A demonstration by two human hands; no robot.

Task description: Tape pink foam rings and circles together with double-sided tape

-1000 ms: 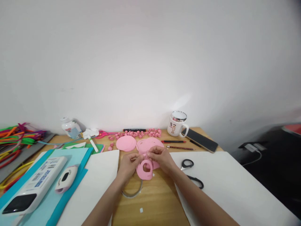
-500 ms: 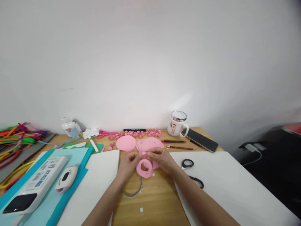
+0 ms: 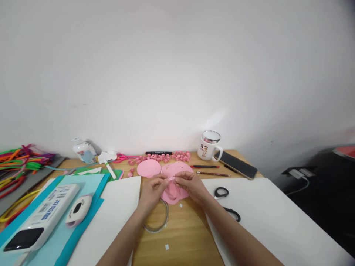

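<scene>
My left hand [image 3: 153,188] and my right hand [image 3: 191,186] face each other in the middle, fingertips pinched. Between them they hold a narrow pink paper strip [image 3: 172,178], one end in each hand's fingers. Pink curled paper [image 3: 174,191] lies just below the strip over a pink paper round; whether it joins the strip I cannot tell. Close behind my hands lie a stack of pink paper circles [image 3: 149,168] and more pink cut paper [image 3: 177,168]. A roll of tape [image 3: 166,218], partly behind my left hand, rests on the wood.
Rolled pink paper pieces [image 3: 166,158] line the back. Scissors [image 3: 222,192] with black handles lie partly hidden at right. A mug [image 3: 210,146], phone [image 3: 240,165] and pencil [image 3: 213,173] stand or lie behind. At left are a glue gun [image 3: 109,164], bottle [image 3: 84,150] and coloured sheets [image 3: 94,218].
The pink paper ring that hung below my fingers is no longer seen as a round loop; a strip now stretches between my fingertips. Both hands have barely shifted.
</scene>
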